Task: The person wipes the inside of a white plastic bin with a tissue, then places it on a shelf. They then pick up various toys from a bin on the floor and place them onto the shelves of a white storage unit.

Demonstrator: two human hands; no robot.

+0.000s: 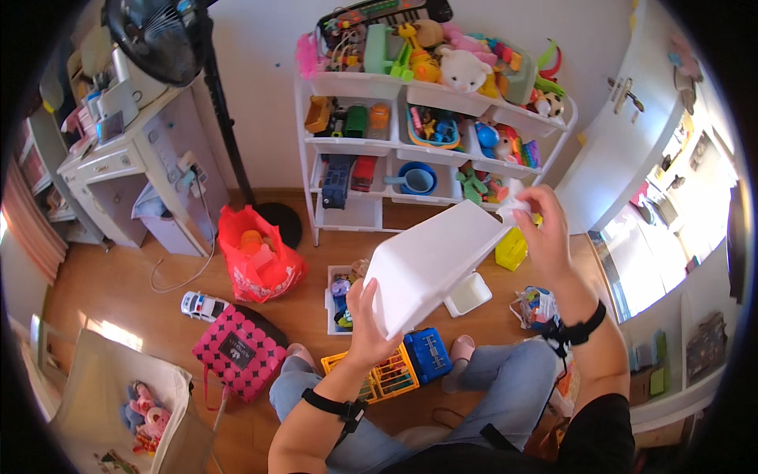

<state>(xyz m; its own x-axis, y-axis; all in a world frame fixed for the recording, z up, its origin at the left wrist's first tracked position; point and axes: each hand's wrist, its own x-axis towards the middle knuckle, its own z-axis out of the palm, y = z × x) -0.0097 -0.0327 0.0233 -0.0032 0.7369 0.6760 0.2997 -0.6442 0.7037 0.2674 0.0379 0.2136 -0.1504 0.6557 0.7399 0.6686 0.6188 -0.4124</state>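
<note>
A white plastic bin (435, 260) is tilted in mid-air in front of the toy rack, its outer side facing me. My left hand (370, 326) grips its lower left end, thumb on the outside. At the bin's upper right corner my right hand (542, 222) pinches a crumpled white tissue or cloth (514, 204). Below the bin, on the floor, are a white bin of small toys (339, 302), a small white container (469, 294) and a yellow-and-blue plastic crate (388, 373). The inside of the held bin is hidden.
A white rack (308, 178) with toy-filled bins stands ahead. On the floor are a red plastic bag (260, 260), a white toy car (203, 306), a pink polka-dot bag (240, 352), a yellow container (511, 249) and a clear bag of toys (538, 307). A fan (228, 124) stands left of the rack.
</note>
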